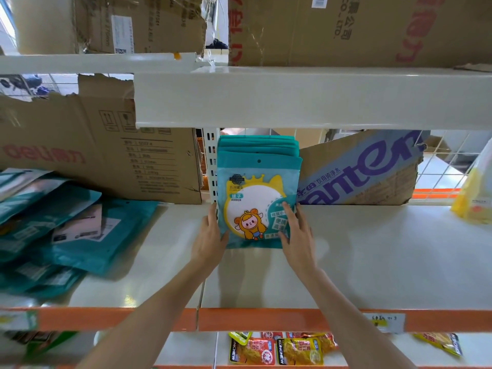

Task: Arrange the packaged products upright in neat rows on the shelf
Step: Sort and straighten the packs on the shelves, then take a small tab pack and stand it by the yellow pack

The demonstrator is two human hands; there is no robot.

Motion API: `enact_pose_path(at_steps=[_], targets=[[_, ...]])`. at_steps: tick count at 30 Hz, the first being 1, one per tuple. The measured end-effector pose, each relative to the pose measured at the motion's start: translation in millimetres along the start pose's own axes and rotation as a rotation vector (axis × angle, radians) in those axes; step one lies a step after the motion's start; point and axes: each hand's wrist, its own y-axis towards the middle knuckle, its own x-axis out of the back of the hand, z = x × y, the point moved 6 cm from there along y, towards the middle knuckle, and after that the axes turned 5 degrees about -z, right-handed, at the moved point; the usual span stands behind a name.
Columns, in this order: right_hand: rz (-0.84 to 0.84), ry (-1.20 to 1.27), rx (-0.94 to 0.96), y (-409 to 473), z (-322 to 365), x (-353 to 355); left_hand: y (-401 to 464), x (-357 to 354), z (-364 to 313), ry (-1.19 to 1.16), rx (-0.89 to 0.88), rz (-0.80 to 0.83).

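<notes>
A row of teal mirror packets (257, 187) stands upright at the back middle of the white shelf (372, 262), the front one showing a yellow cartoon figure. My left hand (210, 238) presses flat against the row's left edge, fingers straight. My right hand (296, 233) lies against the front packet's right side, fingers spread over its face and edge. A loose heap of several more teal packets (61, 230) lies flat on the shelf at the left.
Torn cardboard boxes (106, 150) stand behind the heap and behind the row at the right (367, 171). A yellow bag (474, 198) sits at the far right. An upper shelf (292, 99) hangs low overhead. Snack packs (277, 350) lie on the shelf below the orange rail.
</notes>
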Motion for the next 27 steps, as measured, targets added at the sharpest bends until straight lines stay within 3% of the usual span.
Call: enact_pose_path(at_steps=[4,10,14,22,27], targets=[[-0.056,0.006,0.017,-1,6,6,-3,4,-2,0.063,-0.019,-0.002],[-0.254,0.092,0.239,-15,50,10,-13,38,8,0.238,-0.15,-0.047],[-0.169,0.177,0.343,-33,97,-29,-21,87,43,0.367,-0.223,-0.113],[0.063,0.285,0.503,-52,202,-99,-41,200,143,0.498,-0.048,-0.261],[0.264,0.284,0.56,-58,259,-141,-53,230,183,0.517,-0.046,-0.296]])
